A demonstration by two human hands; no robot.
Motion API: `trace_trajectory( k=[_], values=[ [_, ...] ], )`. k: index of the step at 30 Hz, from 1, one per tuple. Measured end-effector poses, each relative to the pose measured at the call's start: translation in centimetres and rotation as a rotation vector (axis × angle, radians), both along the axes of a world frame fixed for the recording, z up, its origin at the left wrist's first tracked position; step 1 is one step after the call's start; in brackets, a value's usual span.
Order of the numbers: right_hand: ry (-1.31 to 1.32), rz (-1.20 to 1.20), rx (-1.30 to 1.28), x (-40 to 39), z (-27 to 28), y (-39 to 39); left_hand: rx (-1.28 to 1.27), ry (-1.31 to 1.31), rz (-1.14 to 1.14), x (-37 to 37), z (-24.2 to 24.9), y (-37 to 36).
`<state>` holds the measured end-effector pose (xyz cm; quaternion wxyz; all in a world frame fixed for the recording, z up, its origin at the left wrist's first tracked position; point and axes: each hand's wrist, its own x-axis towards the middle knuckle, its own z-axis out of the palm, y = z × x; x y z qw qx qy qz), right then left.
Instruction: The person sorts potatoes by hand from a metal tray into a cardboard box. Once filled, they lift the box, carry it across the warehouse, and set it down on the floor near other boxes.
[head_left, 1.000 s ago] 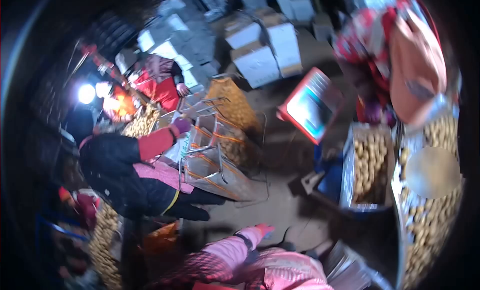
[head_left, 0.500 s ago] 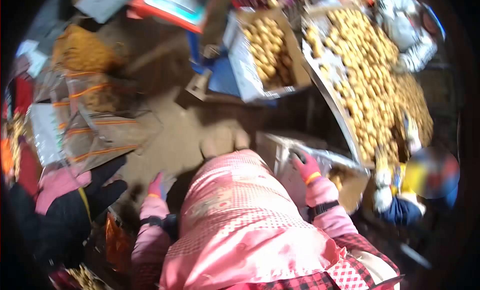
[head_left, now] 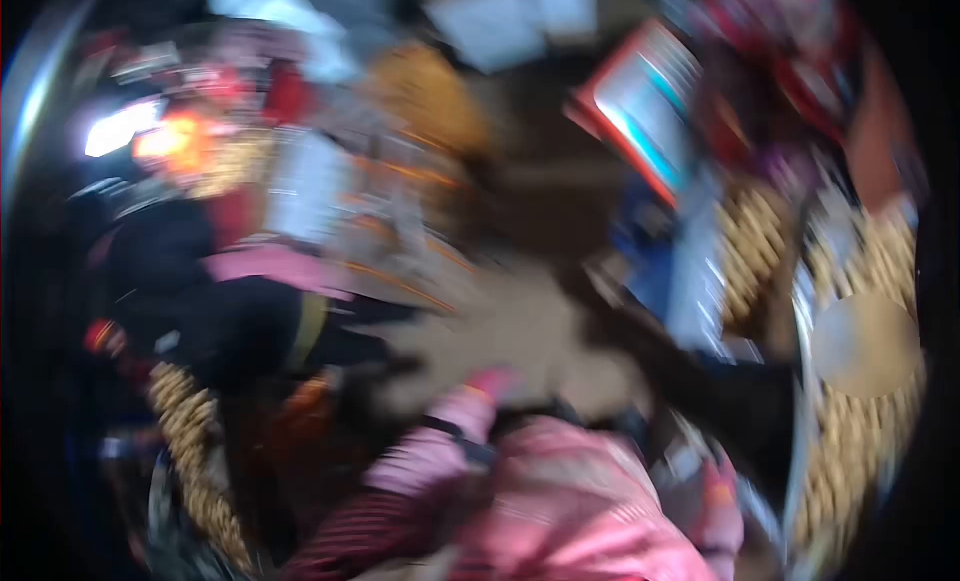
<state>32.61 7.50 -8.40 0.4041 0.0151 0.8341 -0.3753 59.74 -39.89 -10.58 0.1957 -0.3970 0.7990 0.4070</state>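
Note:
My left hand [head_left: 490, 382], in a pink glove, hangs low in front of the pink apron [head_left: 570, 491], over the bare floor. Motion blur smears its fingers, and no object shows at it. My right hand [head_left: 718, 476], also in a pink glove, is at the apron's right side. It overlaps the edge of a plastic-lined box [head_left: 685, 459]; I cannot tell whether it grips that edge.
A box of potatoes [head_left: 750, 246] stands ahead right, beside a long table heaped with potatoes [head_left: 865, 451]. A red-framed scale [head_left: 640, 111] is behind. Left are orange-striped sacks [head_left: 400, 221], a bending person in dark clothes [head_left: 220, 301] and another row of potatoes [head_left: 195, 461].
The view has swung left, so the surroundings and both hands sit further right and the picture is blurred. More of the left side shows.

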Motion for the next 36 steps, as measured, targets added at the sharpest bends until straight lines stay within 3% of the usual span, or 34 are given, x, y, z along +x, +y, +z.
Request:
trace_trajectory(
  k=[2,3,5,7,8,10,11,12,13,14,15,16,17,18,19,22,25,26,27,28,30,31,32,34,35,36],
  values=[
    [0.137,-0.047,-0.287,-2.8,-5.8,0.3,-0.057,-0.002,0.199,-4.4,-8.0,-2.9],
    [0.195,-0.055,-0.434,-4.2,-9.0,0.1,0.029,0.057,0.283,-7.2,-2.3,-2.9],
    [-0.186,0.035,-0.484,-6.5,-12.7,1.9,0.285,0.233,0.357,-9.1,-2.9,-4.2],
    [-0.142,0.099,-0.333,-6.7,-9.6,-0.2,0.244,0.266,0.351,-10.3,0.8,-4.8],
    [-0.12,0.101,-0.339,-7.3,-11.0,-0.9,0.203,0.24,0.34,-9.1,1.0,-4.4],
    [-0.012,0.036,-0.563,-8.3,-12.9,-3.5,0.249,0.277,0.378,-6.3,-6.0,-6.4],
    [0.066,-0.068,-0.636,-6.2,-13.2,0.4,0.254,0.276,0.353,-3.7,-9.5,-7.0],
    [0.393,0.25,-0.161,-3.9,-2.4,-4.1,0.141,0.018,0.161,-2.8,-7.3,-7.5],
    [0.571,0.278,-0.015,-2.3,2.0,-6.2,0.026,0.045,0.158,-2.4,-9.1,-7.3],
    [0.528,0.14,0.053,-0.6,2.4,-4.5,-0.007,-0.12,-0.095,1.1,-10.4,-9.2],
    [0.568,0.104,0.209,2.1,2.5,-3.4,0.184,-0.119,0.177,3.7,-12.8,-9.9],
    [0.239,0.055,0.421,1.6,8.0,-5.8,0.336,-0.19,0.498,6.6,-14.8,-9.7],
    [0.33,0.039,0.419,3.9,5.1,-2.8,0.899,0.081,0.917,9.2,-15.5,-10.0],
    [0.256,-0.012,0.389,5.9,3.0,-0.4,0.895,-0.001,0.944,9.6,-13.8,-8.6],
    [0.098,-0.161,0.237,6.9,5.3,-1.9,0.874,-0.036,0.992,9.3,-11.6,-8.6],
    [0.083,-0.163,0.2,9.7,2.2,-0.4,0.792,-0.12,0.993,10.4,-10.9,-8.2],
    [-0.004,-0.194,0.23,9.2,2.6,-1.2,0.701,-0.172,1.044,6.9,-8.5,-7.8],
    [-0.018,-0.194,0.219,8.5,3.9,-2.0,0.657,-0.213,0.72,5.9,-8.3,-8.3],
    [-0.129,-0.327,0.131,7.9,4.1,-2.0,0.368,-0.218,0.065,4.3,-5.8,-7.3],
    [-0.233,-0.467,0.055,7.4,4.6,-1.9,0.073,-0.171,-0.323,1.7,-2.0,-6.2],
    [-0.167,-0.369,-0.239,5.5,-5.4,1.7,-0.219,-0.153,-0.37,-1.4,4.0,-4.4],
    [-0.092,-0.218,-0.197,3.6,-8.5,2.4,0.061,-0.065,0.02,-1.7,-6.1,-6.1],
    [0.016,-0.01,-0.133,2.4,-11.2,3.1,0.153,-0.197,0.198,-4.4,-4.7,-6.4],
    [0.351,0.51,0.011,-0.2,-15.3,5.4,0.33,0.132,0.288,-6.4,-6.8,-6.3],
    [0.454,0.679,0.062,-1.1,-16.8,5.7,0.326,0.182,0.298,-7.9,-6.8,-6.2],
    [0.501,0.786,0.1,-2.2,-17.8,5.8,0.494,0.289,0.382,-8.8,-6.9,-6.8]
  ],
)
